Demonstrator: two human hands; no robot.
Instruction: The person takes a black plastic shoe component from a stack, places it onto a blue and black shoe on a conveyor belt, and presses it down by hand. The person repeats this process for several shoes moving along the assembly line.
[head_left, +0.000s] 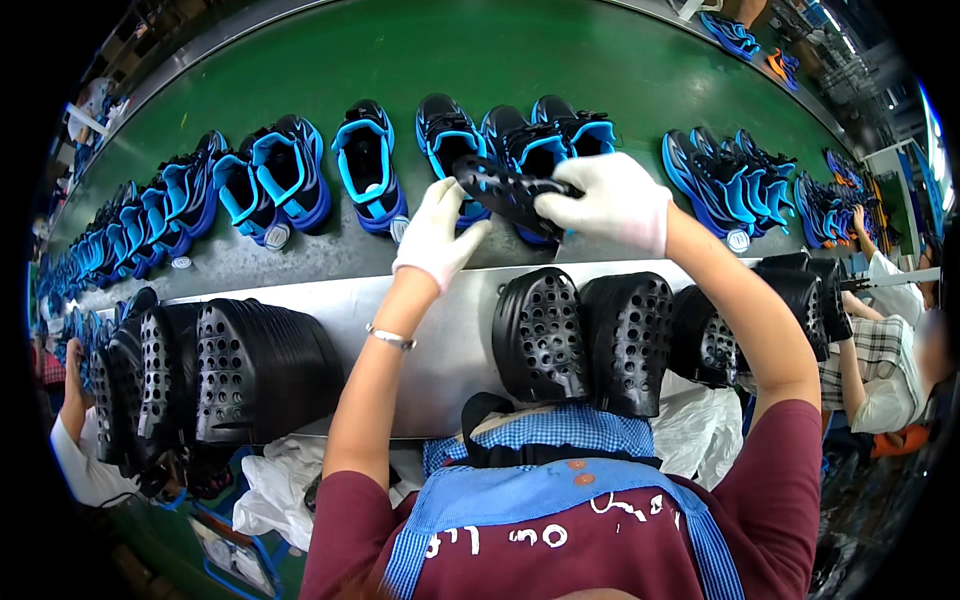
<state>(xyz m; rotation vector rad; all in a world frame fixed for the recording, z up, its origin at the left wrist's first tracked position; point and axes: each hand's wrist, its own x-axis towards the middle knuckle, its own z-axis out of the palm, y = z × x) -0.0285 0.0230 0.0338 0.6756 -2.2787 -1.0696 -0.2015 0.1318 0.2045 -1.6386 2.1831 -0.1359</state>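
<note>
My right hand (605, 205), in a white glove, is closed on one end of a black perforated plastic shoe insert (505, 190). The insert is tilted above the heels of the black and blue sneakers. My left hand (440, 228), gloved too, is at the heel of one sneaker (445, 118), its thumb spread away from the fingers. The fingertips are close to the insert's free end; whether they touch it I cannot tell. Beside that shoe stand another sneaker (366, 150) to the left and a pair, partly hidden by the insert and my right hand, to the right.
Rows of sneakers (285, 165) line the green table (300, 70) on both sides. Nearer me, a metal ledge (425, 340) bears nested stacks of black inserts (265, 370), with more inserts (625, 340) to the right. Other people work at the far left and right edges.
</note>
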